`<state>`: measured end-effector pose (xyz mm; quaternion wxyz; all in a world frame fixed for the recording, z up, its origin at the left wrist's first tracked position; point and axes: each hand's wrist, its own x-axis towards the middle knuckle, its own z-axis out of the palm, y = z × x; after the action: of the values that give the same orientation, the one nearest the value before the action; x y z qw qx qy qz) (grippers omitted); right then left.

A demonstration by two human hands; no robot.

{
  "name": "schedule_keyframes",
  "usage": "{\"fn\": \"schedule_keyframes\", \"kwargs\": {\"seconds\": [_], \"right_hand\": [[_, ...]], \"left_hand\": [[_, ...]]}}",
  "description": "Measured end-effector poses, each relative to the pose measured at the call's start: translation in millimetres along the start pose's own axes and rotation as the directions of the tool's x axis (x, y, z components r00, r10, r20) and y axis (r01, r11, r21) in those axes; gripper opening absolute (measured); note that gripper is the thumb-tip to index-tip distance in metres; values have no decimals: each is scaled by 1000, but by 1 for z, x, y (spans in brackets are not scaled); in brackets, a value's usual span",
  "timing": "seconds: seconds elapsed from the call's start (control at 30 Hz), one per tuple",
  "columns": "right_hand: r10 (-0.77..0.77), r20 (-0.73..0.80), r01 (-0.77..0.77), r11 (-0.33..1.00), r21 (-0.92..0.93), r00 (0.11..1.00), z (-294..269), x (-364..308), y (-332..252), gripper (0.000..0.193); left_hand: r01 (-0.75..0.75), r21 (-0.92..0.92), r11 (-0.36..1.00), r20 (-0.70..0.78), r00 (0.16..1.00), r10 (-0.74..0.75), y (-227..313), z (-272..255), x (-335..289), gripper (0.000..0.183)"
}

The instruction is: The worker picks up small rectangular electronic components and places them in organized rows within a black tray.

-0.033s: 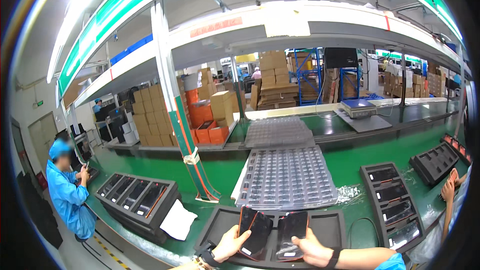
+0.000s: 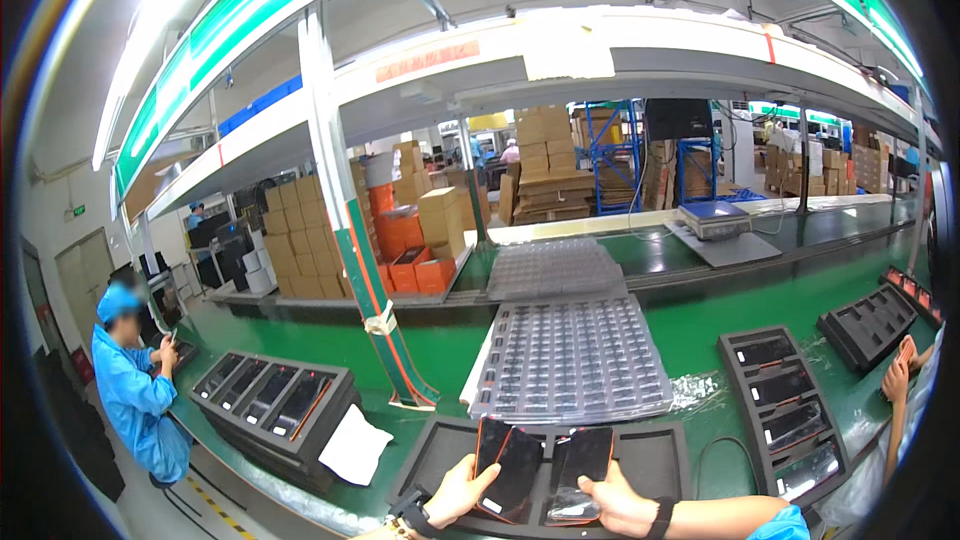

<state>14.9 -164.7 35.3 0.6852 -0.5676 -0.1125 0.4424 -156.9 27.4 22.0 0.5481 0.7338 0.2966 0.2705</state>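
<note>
My left hand grips a black-screened phone with an orange edge, its thumb along the near left side. In my right hand is a second phone, the thumb pressed on its front and clear film showing near its lower end. Both phones tilt over a black foam tray with recessed compartments, side by side and close together. The fingers under each phone are hidden.
Clear plastic blister trays lie beyond the foam tray. Loaded phone trays stand at left and right. A green-and-silver post rises at left centre. A co-worker sits far left; another person's hands show at right.
The phone in my right hand has shifted slightly left and tilted a little, nearer the other phone. My left hand and its phone have barely moved.
</note>
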Motion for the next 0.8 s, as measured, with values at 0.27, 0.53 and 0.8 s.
{"fn": "schedule_keyframes", "kwargs": {"seconds": [0.27,0.53,0.8], "right_hand": [[-215,75,202,968,149,974,-21,2,3,38],[-104,22,100,985,141,994,-75,-46,-46,33],[2,-182,-2,1000,-2,983,-104,-59,-51,47]], "left_hand": [[20,-146,989,29,999,-16,6,-1,0,21],[93,133,987,31,995,-98,42,-57,-12,45],[194,270,943,32,977,-211,-30,-142,15,56]]}}
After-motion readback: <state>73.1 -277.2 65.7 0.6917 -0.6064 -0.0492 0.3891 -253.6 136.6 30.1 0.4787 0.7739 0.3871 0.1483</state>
